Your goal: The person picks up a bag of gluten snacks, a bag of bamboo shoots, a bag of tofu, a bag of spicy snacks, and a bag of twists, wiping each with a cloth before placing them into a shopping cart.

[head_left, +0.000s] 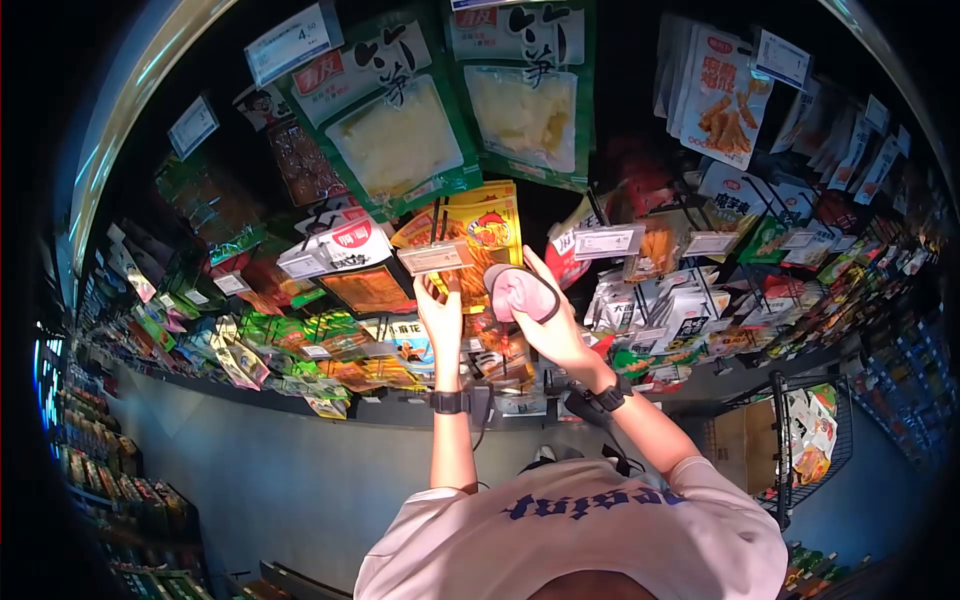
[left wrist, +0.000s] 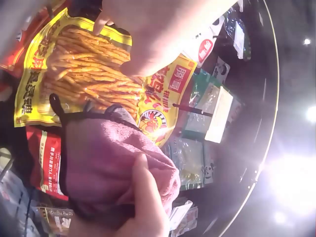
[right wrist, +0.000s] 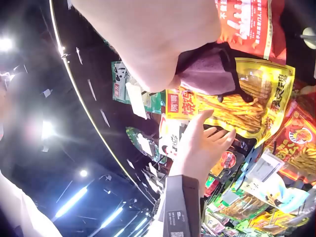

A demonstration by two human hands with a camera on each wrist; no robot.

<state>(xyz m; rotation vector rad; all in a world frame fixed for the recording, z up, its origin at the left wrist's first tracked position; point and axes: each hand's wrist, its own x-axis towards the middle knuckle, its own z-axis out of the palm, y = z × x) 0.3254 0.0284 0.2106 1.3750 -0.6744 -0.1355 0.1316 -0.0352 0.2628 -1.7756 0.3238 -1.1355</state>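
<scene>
A pink cloth with a dark edging (head_left: 525,296) is gripped in my right hand (head_left: 558,335), the thumb pressing into its folds in the left wrist view. The cloth (left wrist: 116,158) lies over part of a yellow bag of orange-brown snack sticks (left wrist: 94,69), hung on the rack. My left hand (head_left: 440,318) is at the bag's side, its fingers extended and slightly bent. In the right wrist view the left hand's fingertips (right wrist: 229,138) come right to the edge of the yellow bag (right wrist: 276,98). Most of the right hand's fingers are hidden behind the cloth.
Green bags (head_left: 395,125) hang above the hands. A price tag (head_left: 435,257) sticks out in front of the yellow bag. More packets (head_left: 665,310) fill the hooks on both sides. A wire cart (head_left: 785,450) holding packets stands at the lower right on the grey floor (head_left: 290,470).
</scene>
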